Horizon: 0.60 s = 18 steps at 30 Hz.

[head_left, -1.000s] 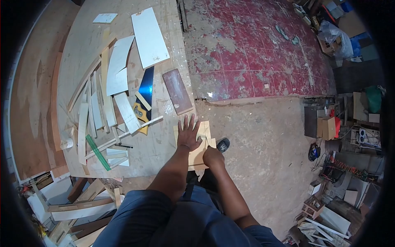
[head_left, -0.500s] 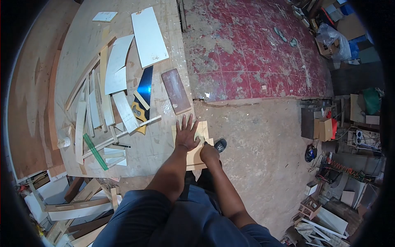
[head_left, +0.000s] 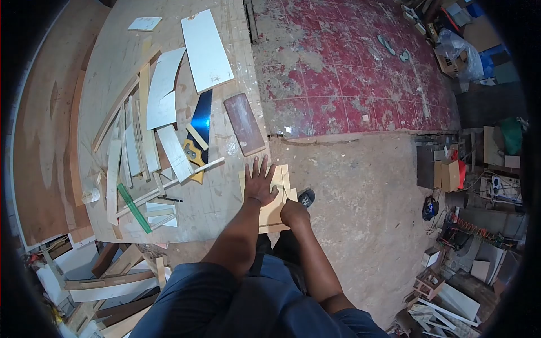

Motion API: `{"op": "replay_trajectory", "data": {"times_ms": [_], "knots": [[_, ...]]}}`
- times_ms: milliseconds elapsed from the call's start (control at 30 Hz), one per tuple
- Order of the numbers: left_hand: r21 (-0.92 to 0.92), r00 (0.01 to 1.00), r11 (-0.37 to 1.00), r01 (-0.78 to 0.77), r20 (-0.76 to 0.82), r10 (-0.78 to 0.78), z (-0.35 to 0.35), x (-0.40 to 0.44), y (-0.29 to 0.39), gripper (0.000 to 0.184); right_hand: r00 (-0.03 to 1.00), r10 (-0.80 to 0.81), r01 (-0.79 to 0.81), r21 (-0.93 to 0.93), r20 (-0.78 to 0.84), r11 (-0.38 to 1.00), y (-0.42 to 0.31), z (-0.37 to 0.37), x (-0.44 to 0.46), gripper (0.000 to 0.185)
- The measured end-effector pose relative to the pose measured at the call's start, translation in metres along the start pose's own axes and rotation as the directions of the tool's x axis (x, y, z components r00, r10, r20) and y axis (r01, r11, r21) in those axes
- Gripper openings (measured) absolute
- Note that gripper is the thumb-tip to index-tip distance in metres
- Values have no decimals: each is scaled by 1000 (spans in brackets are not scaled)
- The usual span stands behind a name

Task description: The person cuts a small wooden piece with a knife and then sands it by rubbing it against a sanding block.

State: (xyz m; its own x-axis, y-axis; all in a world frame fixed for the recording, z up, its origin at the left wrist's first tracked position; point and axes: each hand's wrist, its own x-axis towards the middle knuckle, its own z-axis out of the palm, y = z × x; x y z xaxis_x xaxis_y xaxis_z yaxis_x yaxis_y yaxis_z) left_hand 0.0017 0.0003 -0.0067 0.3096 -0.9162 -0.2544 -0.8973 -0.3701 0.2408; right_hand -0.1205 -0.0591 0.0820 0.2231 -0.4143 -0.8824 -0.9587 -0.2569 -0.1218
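My left hand (head_left: 260, 187) lies flat with fingers spread on a pale wooden board (head_left: 271, 216) at the table's near right corner. The board's right side has a step in its outline. Beside it, my right hand (head_left: 295, 214) is closed in a fist at the board's right edge. A thin dark tip shows just beyond the fist, but what it grips is mostly hidden. Past my left fingertips lies a brown rectangular block (head_left: 244, 124). A handsaw (head_left: 200, 122) with a blue blade and yellow handle rests to the left of that block.
White panels (head_left: 207, 52) and several wood strips (head_left: 150, 147) cover much of the table (head_left: 217, 217). A green strip (head_left: 134, 208) and a dark pen (head_left: 169, 199) lie among them. Offcuts (head_left: 112, 281) are piled at the lower left. Boxes (head_left: 449, 176) and tools line the right side.
The view has shifted slightly. My right hand has drawn back a little towards me along the board's right edge. The left hand stays pressed on the board.
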Motion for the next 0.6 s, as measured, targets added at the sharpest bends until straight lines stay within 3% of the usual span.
{"op": "replay_trajectory", "data": {"times_ms": [67,300,433,500,567,600], "knots": [[-19,999,1000,-2,-39,1,-1,0,1,84,996,13,-7,78,-86,997,2,9,8,31],[-67,995,997,-39,-97,32,-7,1,5,85,976,-69,72,8,-205,997,4,21,16,30],[-133,993,990,47,-97,-60,-9,10,14,66,988,-10,13,15,-155,1000,1,17,10,29],[-159,988,985,63,-131,-84,-5,23,15,58,969,8,1,34,-245,999,-1,20,8,24],[-138,952,990,-19,-304,-24,2,34,15,40,967,8,0,30,-255,1000,-2,20,8,23],[-140,953,990,-20,-302,-23,2,39,15,40,966,2,4,23,-259,1000,-3,20,8,23]]}}
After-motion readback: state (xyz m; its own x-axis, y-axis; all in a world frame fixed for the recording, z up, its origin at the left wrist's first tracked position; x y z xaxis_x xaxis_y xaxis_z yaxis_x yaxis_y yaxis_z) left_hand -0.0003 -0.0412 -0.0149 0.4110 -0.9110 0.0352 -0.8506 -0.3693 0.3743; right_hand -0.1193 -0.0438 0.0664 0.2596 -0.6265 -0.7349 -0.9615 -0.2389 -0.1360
